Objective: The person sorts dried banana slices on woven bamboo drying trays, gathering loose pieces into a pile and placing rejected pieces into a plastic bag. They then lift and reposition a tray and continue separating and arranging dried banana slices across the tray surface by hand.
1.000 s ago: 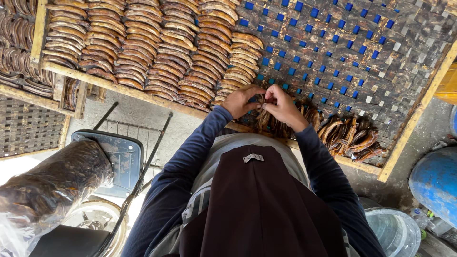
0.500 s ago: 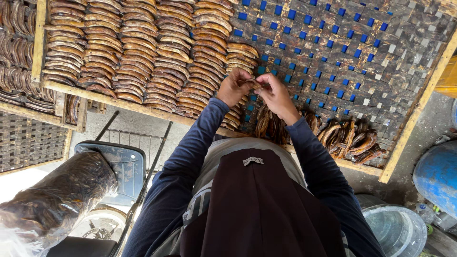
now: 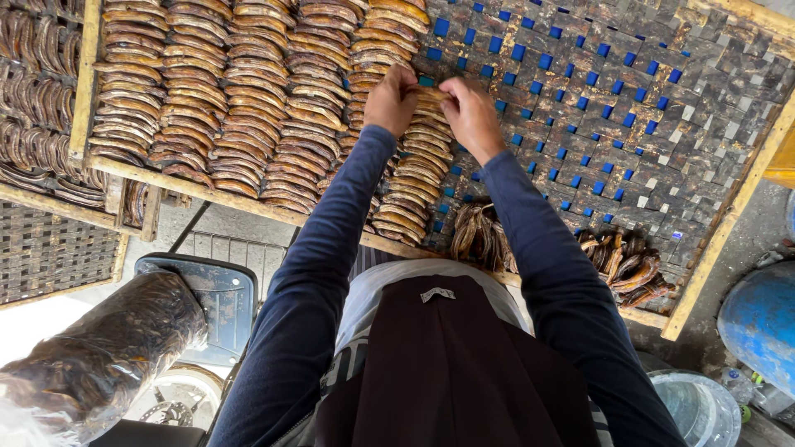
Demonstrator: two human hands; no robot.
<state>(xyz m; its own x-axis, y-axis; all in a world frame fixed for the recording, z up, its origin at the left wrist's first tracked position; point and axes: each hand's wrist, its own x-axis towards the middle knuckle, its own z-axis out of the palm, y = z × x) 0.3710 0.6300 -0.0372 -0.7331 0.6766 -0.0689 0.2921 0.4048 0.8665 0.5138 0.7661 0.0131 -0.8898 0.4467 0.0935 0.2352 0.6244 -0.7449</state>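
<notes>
Both hands' fingers (image 3: 414,83) hide the banana slice (image 3: 431,95).

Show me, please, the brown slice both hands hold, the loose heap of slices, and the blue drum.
brown slice (image 3: 431,93), head view, its middle
loose heap (image 3: 480,234), head view, its centre
blue drum (image 3: 762,319), head view, its side

1. The drying rack (image 3: 662,108) is woven of flat, dull grey-brown strips, rough and weathered, inside a pale bare-wood frame (image 3: 719,248).
2. The sliced fruit pieces (image 3: 248,108) laid in rows look leathery, brown to amber, with a slight sheen.
3. The loose heap of pieces (image 3: 629,265) on the near right is darker and wrinkled.
4. The sleeves (image 3: 331,248) are matt navy knit cloth.
5. The bag (image 3: 99,364) at near left is clear, crinkled, glossy plastic.
6. The barrel (image 3: 758,319) is scuffed blue plastic.
</notes>
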